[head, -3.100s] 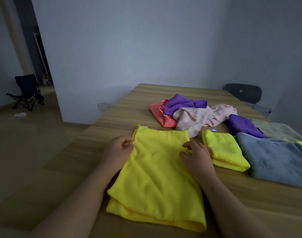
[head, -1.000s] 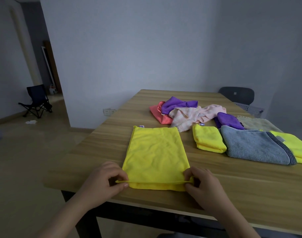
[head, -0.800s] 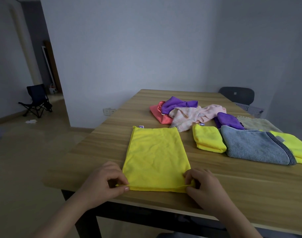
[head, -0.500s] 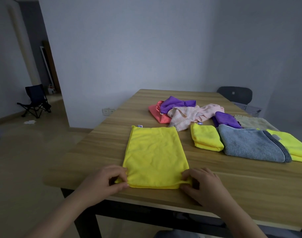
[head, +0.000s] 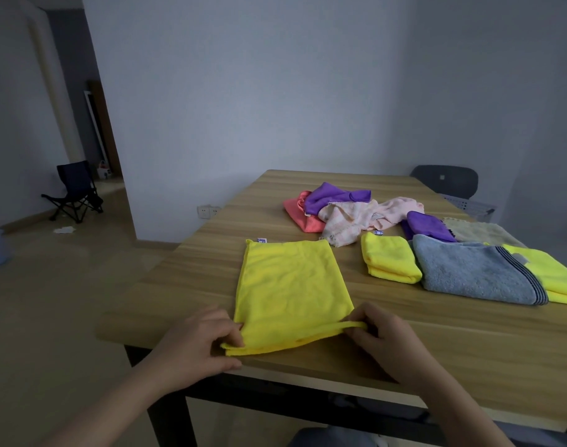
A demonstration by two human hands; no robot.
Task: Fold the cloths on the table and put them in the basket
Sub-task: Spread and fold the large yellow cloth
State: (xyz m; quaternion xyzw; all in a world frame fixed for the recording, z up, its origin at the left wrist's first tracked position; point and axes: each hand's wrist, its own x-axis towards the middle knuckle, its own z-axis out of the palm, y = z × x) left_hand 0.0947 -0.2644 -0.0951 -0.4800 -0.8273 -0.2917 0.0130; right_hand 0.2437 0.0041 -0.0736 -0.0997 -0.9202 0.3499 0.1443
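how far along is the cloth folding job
Done: a small yellow cloth and a grey towel lie folded. In hand: left hand and right hand pinch the near corners of the large yellow cloth, mid-fold. Left: the crumpled pile of pink, purple and coral cloths; no basket is in view.

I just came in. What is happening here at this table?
A person is folding a yellow cloth at the near edge of the table. The left hand and the right hand each pinch a near corner, and the right corner is raised a little. To the right lie a small folded cloth and a grey towel. A loose pile of cloths lies farther back. No basket is in view.
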